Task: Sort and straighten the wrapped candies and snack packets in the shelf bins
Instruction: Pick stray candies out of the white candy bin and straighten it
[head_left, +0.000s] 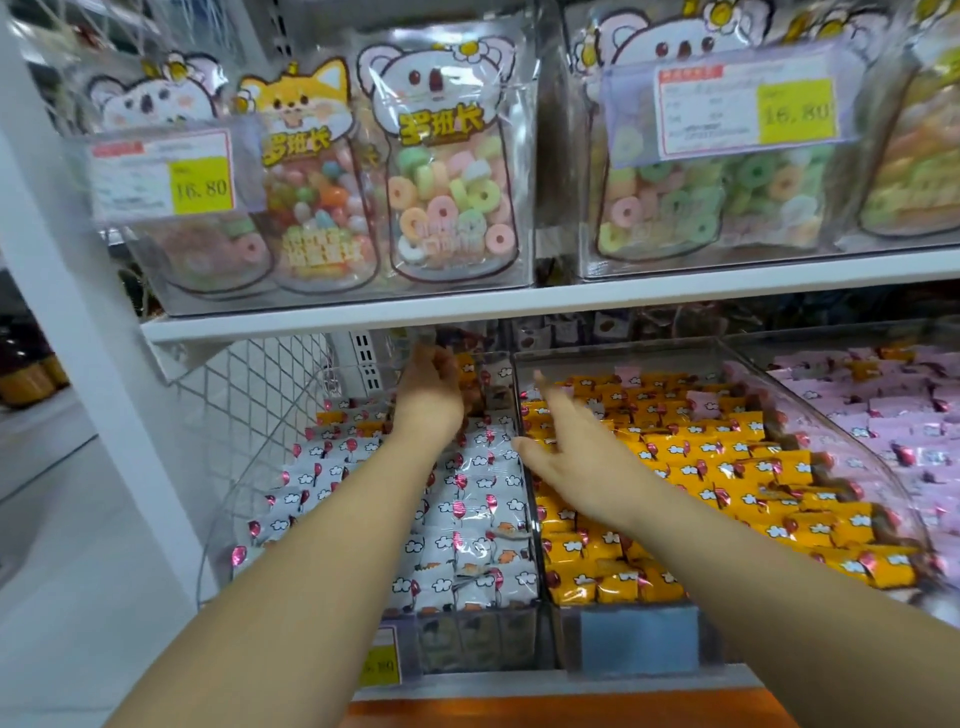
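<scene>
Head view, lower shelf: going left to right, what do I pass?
Wire mesh side panel → white-wrapped candies → orange-wrapped candies → pink-wrapped candies.

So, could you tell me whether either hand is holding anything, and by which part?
The right hand holds nothing; its fingers are spread above the yellow candies. The left hand hides its own fingers, so I cannot tell.

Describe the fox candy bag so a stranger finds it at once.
Start at the upper white shelf, then its left clear bin. The fox candy bag stands between two koala-topped bags. It alone has an orange fox head and holds round sweets, where its neighbours hold rings.
</scene>
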